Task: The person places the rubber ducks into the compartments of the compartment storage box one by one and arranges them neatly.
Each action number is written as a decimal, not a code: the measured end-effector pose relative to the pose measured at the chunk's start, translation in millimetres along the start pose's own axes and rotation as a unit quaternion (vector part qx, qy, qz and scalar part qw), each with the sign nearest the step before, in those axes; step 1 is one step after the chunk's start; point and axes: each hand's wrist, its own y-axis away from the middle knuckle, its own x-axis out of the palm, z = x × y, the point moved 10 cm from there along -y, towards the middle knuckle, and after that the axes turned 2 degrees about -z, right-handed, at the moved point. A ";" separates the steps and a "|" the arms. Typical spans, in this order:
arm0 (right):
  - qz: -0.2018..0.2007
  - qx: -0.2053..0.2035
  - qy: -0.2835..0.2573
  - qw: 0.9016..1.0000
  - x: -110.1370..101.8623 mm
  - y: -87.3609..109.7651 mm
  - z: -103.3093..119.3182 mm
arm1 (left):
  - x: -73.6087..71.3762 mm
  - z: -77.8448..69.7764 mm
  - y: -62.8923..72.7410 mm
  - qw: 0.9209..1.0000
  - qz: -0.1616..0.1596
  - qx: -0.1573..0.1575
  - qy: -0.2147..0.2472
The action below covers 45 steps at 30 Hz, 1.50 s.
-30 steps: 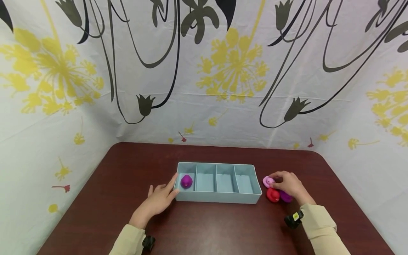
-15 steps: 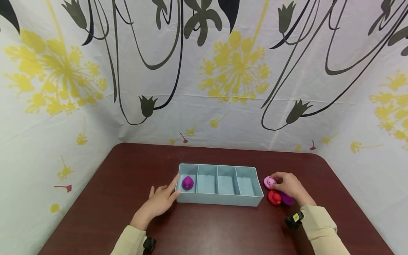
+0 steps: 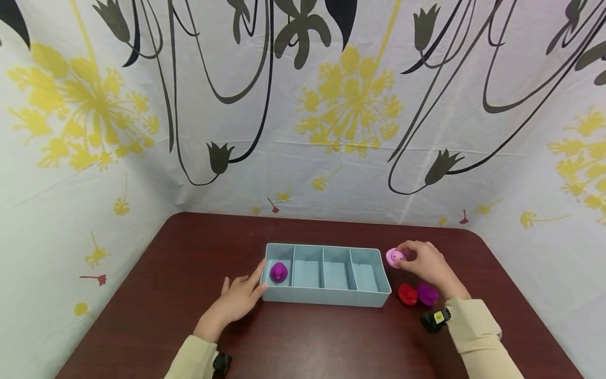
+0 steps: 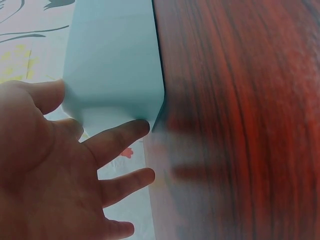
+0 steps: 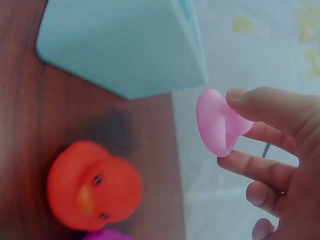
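The right hand [image 3: 428, 265] pinches a pink toy duck [image 3: 394, 257] between its thumb and fingertips, just beyond the right end of a pale blue four-compartment tray [image 3: 326, 297]; the ring and little fingers curl loosely beside the pinch. Nearer the person than those fingertips, a red toy duck [image 3: 407, 294] sits on the dark wood-grain table [image 3: 303, 337], its dark eyes and orange beak clear in the right wrist view. Just beside it, under the heel of the same hand, is a purple duck-shaped toy [image 3: 428, 293]. A black wrist device [image 3: 432, 323] behind the right fingers bears a yellow label [image 3: 438, 317], its marks too small to read.

The left hand [image 3: 235, 298] has its fingers spread, with thumb and index tips against the tray's left end; whether the middle fingertip also touches there, I cannot tell. In the compartment closest to these fingertips lies a second purple toy [image 3: 279, 272]. The tray's long near wall runs from the left thumb toward the right fingers.
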 end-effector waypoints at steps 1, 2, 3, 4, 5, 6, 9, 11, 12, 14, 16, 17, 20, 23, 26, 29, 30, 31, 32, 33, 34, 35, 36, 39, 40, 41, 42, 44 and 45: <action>-0.002 -0.001 0.000 1.000 -1.6 -0.7 3.0 | -0.1 -0.1 0.1 1.000 0.000 0.000 -0.001; -0.005 -0.003 -0.001 1.000 -3.1 -1.3 6.3 | -0.2 -0.2 0.2 1.000 0.000 0.001 -0.002; -0.007 -0.006 -0.001 1.000 -4.6 -1.8 10.0 | -0.2 -0.1 0.2 1.000 0.000 0.001 -0.003; -0.009 -0.009 -0.003 1.000 -5.8 -2.4 13.6 | -0.3 -0.1 0.1 1.000 0.000 0.001 -0.003; -0.010 -0.011 -0.005 1.000 -6.5 -2.9 17.1 | -0.5 0.0 0.0 1.000 0.000 0.001 -0.004; -0.011 -0.013 -0.006 1.000 -6.9 -3.4 20.8 | -0.7 0.2 -0.1 1.000 0.000 0.001 -0.004; -0.010 -0.023 -0.011 1.000 -6.0 -5.6 32.1 | -1.6 0.9 -0.5 1.000 -0.002 0.000 -0.004; -0.010 -0.029 -0.012 0.999 -4.5 -7.9 39.8 | -1.9 1.6 -0.9 1.000 -0.003 -0.001 -0.004; -0.011 -0.033 -0.010 0.999 -3.5 -9.2 43.8 | -1.8 2.0 -1.0 1.000 -0.003 -0.001 -0.005; -0.013 -0.042 -0.009 0.999 -1.2 -11.7 52.2 | -1.5 2.7 -1.1 1.000 -0.003 -0.001 -0.007; -0.014 -0.051 -0.010 0.999 1.4 -13.9 60.8 | -1.1 2.7 -0.7 1.000 -0.002 -0.001 -0.007; -0.016 -0.056 -0.011 0.998 2.7 -14.8 64.9 | -0.9 2.6 -0.5 1.000 -0.002 -0.001 -0.007; -0.021 -0.075 -0.015 0.997 5.8 -17.4 78.0 | -0.7 2.0 0.3 1.000 -0.001 0.001 -0.006; -0.022 -0.088 -0.021 0.996 9.0 -20.1 90.1 | -1.3 1.6 0.7 1.000 -0.002 0.003 -0.011; -0.016 -0.094 -0.035 0.995 13.5 -22.9 101.6 | -2.4 1.1 0.6 1.000 -0.003 0.007 -0.019; -0.008 -0.107 -0.054 0.993 19.5 -25.2 114.3 | -2.3 2.1 0.1 1.000 -0.004 0.005 -0.019; -0.007 -0.111 -0.060 0.992 21.7 -26.0 118.4 | -2.1 2.2 0.2 1.000 -0.003 0.004 -0.020; -0.005 -0.116 -0.064 0.991 24.3 -26.7 122.8 | -1.6 2.8 0.1 1.000 -0.002 0.002 -0.019; -0.003 -0.122 -0.068 0.990 27.0 -27.5 127.2 | -1.1 3.2 0.0 1.000 -0.001 0.001 -0.019; -0.002 -0.128 -0.071 0.989 29.6 -28.3 132.1 | -0.6 3.4 0.0 1.000 -0.001 0.001 -0.018; -0.002 -0.132 -0.073 0.989 32.0 -29.1 136.6 | -0.2 3.5 0.1 1.000 0.000 0.001 -0.017; 0.000 -0.137 -0.075 0.988 34.4 -29.5 141.4 | 0.2 3.6 0.2 1.000 0.000 0.002 -0.016; 0.004 -0.140 -0.078 0.987 37.1 -30.3 146.2 | 0.3 3.6 0.2 1.000 0.001 0.003 -0.016; 0.011 -0.152 -0.080 0.985 43.7 -31.9 159.3 | -0.4 2.2 0.4 1.000 0.001 0.006 -0.013; 0.015 -0.153 -0.081 0.985 45.8 -32.5 162.5 | -0.9 1.7 0.3 1.000 0.002 0.006 -0.013; 0.018 -0.154 -0.081 0.985 48.3 -33.1 165.4 | -1.4 1.0 0.3 1.000 0.002 0.009 -0.014; 0.020 -0.156 -0.080 0.984 50.9 -34.2 167.8 | -2.1 0.1 0.3 1.000 0.001 0.011 -0.014; 0.023 -0.162 -0.074 0.984 56.3 -35.6 172.9 | -2.7 -0.4 0.4 1.000 0.002 0.011 -0.014; 0.027 -0.163 -0.073 0.984 59.6 -36.3 175.0 | -2.9 -0.3 0.6 1.000 0.002 0.009 -0.013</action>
